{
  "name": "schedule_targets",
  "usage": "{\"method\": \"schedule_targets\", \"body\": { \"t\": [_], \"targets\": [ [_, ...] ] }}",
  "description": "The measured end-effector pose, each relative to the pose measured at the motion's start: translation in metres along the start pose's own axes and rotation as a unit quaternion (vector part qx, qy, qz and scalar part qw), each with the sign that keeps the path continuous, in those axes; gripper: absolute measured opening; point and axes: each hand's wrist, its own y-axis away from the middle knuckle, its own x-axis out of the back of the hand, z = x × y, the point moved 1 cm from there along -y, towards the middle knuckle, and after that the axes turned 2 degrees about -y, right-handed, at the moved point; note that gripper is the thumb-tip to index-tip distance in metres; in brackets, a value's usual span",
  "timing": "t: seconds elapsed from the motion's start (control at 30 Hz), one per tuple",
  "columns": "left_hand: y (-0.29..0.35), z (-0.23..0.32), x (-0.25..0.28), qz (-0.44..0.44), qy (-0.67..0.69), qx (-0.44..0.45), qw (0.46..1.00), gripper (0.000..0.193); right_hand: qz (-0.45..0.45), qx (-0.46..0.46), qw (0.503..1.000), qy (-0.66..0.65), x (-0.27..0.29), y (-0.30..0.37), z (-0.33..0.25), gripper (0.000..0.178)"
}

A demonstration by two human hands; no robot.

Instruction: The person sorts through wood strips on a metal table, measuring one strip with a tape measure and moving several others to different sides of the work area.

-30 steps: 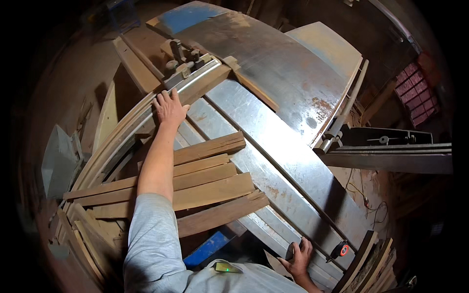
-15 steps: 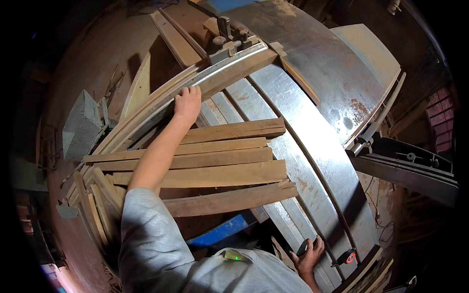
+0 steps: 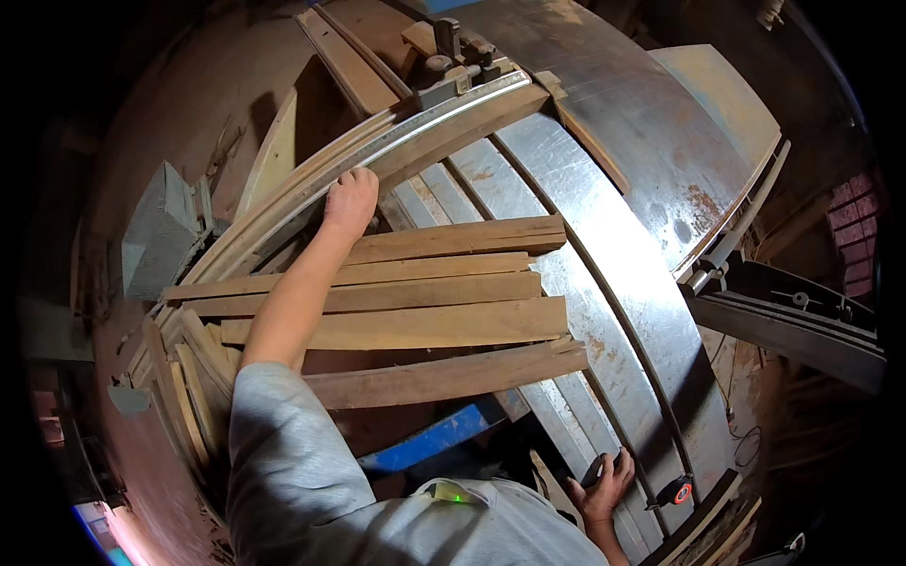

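My left hand [image 3: 351,204] is closed, its fingers curled over the edge of a long brown wooden board [image 3: 462,130] that lies along a metal-edged straight fence [image 3: 415,129]. Just below that forearm, several loose wooden strips [image 3: 444,325] lie side by side across the slotted metal machine table [image 3: 642,311]. At the table's lower edge, my right hand [image 3: 609,486] is bent round a small dark object, mostly hidden by the fingers. Close to its right, a black and orange tape measure [image 3: 675,491] rests on the metal.
More wood strips [image 3: 184,396] are stacked at the left, and others [image 3: 713,528] at the lower right. Clamp-like metal hardware [image 3: 458,61] stands at the fence's far end. A grey block-shaped piece [image 3: 160,236] sits on the left. A dark metal beam [image 3: 783,335] juts out at right.
My left hand has slid slightly back along the board, toward me. The whole view has shifted a little. My right hand stays at the table's lower edge.
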Motion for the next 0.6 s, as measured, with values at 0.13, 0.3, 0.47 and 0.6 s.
{"method": "schedule_targets", "body": {
  "t": [0.13, 0.3, 0.47, 0.6],
  "targets": [
    [0.012, -0.005, 0.018, 0.013, 0.042, -0.009, 0.999, 0.028, 0.003, 0.003, 1.0, 0.009, -0.001, 0.003, 0.005, 0.096],
    [0.014, -0.073, 0.066, -0.182, 0.402, -0.013, 0.897, 0.044, 0.014, 0.019, 1.0, -0.004, -0.002, 0.003, 0.005, 0.095],
    [0.048, -0.074, 0.171, -0.396, 0.645, 0.047, 0.651, 0.051, -0.024, 0.0, 0.999, -0.045, 0.008, 0.0, -0.002, 0.086],
    [0.095, -0.018, 0.254, -0.374, 0.859, 0.139, 0.322, 0.047, 0.036, 0.068, 0.99, -0.12, 0.043, -0.015, -0.041, 0.093]
  ]
}}
